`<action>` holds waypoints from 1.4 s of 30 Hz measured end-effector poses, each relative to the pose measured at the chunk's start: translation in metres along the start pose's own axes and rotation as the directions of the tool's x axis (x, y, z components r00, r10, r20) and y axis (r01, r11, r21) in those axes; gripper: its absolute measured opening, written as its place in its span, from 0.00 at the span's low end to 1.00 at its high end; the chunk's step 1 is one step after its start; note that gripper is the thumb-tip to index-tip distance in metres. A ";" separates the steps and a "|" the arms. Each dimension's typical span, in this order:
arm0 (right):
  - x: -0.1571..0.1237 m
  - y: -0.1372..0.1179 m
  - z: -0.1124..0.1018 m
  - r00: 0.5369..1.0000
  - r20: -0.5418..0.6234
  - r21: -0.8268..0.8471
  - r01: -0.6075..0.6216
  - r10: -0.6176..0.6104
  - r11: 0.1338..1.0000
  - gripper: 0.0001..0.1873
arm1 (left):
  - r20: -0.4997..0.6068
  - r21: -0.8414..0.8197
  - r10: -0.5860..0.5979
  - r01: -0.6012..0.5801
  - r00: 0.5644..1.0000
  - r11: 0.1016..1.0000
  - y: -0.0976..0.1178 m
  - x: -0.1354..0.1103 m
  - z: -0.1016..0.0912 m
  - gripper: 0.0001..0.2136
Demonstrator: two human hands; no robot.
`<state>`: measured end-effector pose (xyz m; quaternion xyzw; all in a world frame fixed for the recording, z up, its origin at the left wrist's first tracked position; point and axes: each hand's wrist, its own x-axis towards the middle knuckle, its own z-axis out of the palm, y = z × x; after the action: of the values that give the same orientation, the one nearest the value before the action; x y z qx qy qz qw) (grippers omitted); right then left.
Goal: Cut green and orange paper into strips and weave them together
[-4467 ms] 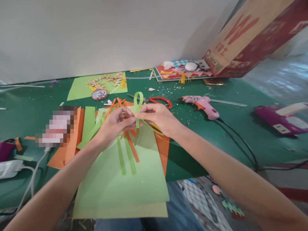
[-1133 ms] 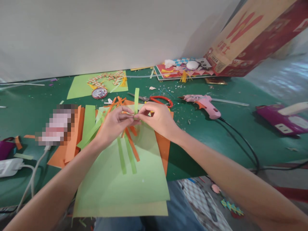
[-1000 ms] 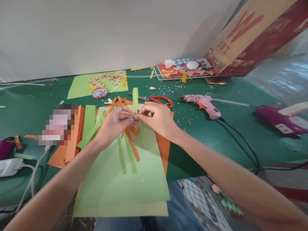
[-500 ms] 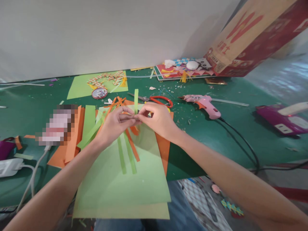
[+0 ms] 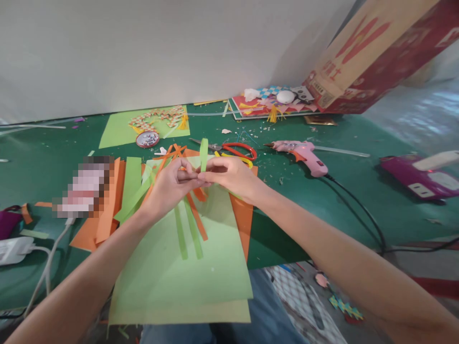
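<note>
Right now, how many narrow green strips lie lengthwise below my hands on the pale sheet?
2: the left strip and, just beside it, the right strip, both on the pale sheet. More may be hidden under your left hand.

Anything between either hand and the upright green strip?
Nothing visible: the left hand and right hand pinch the green strip just below its upright part. The red-handled tool lies farther back, not between.
</note>
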<state>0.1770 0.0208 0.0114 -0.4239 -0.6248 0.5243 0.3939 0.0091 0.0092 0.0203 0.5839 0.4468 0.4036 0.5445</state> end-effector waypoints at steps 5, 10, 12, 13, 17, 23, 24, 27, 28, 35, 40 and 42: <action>-0.001 -0.006 -0.002 0.998 -0.053 0.006 -0.018 0.018 1.000 0.15 | 0.035 0.001 -0.011 0.011 0.999 1.000 -0.001 0.000 0.000 0.18; -0.001 -0.008 -0.001 0.998 -0.054 0.014 -0.041 0.041 0.999 0.16 | 0.048 0.009 -0.010 0.010 0.999 1.000 -0.002 0.000 -0.001 0.16; -0.001 -0.008 -0.001 0.998 -0.043 0.009 -0.044 0.044 0.999 0.18 | 0.044 0.020 -0.012 0.011 0.999 1.000 -0.001 -0.001 -0.001 0.16; -0.001 -0.007 -0.001 0.998 -0.039 0.011 -0.047 0.047 0.999 0.18 | 0.044 0.023 -0.012 0.011 0.999 1.000 0.000 -0.001 -0.001 0.16; -0.001 -0.006 -0.001 0.997 -0.060 0.023 -0.042 0.043 0.999 0.19 | 0.052 0.035 -0.009 0.007 0.999 0.999 -0.001 -0.002 0.000 0.18; -0.001 -0.006 0.000 0.996 -0.084 0.008 -0.021 0.021 1.000 0.19 | 0.065 0.037 0.007 -0.009 0.998 0.999 -0.005 -0.001 -0.001 0.16; -0.001 -0.007 0.000 0.997 -0.080 0.011 -0.023 0.024 1.000 0.19 | 0.063 0.036 0.005 -0.007 0.998 0.999 -0.005 -0.001 -0.001 0.17; -0.001 -0.008 -0.001 0.997 -0.061 0.026 -0.034 0.036 0.999 0.18 | 0.057 0.043 -0.006 0.003 0.998 0.999 -0.003 -0.001 0.000 0.17; -0.002 -0.009 -0.001 0.998 -0.056 0.031 -0.039 0.041 0.999 0.17 | 0.058 0.047 -0.010 0.007 0.998 0.999 -0.002 -0.001 0.000 0.18; -0.002 -0.007 -0.005 0.997 -0.045 0.079 -0.052 0.056 0.996 0.13 | 0.100 0.038 -0.025 0.021 0.995 0.999 -0.006 0.001 0.000 0.16; -0.001 -0.006 -0.004 0.997 -0.042 0.112 -0.063 0.068 0.992 0.17 | 0.093 0.060 -0.013 0.007 0.996 0.998 -0.004 0.000 0.001 0.15; -0.001 -0.008 -0.003 0.996 -0.059 0.099 -0.062 0.069 0.993 0.17 | 0.081 0.069 -0.011 0.006 0.997 0.998 -0.002 -0.001 0.002 0.16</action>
<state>0.1792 0.0202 0.0194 -0.4408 -0.5718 0.5530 0.4158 0.0105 0.0082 0.0181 0.6163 0.4406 0.3615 0.5434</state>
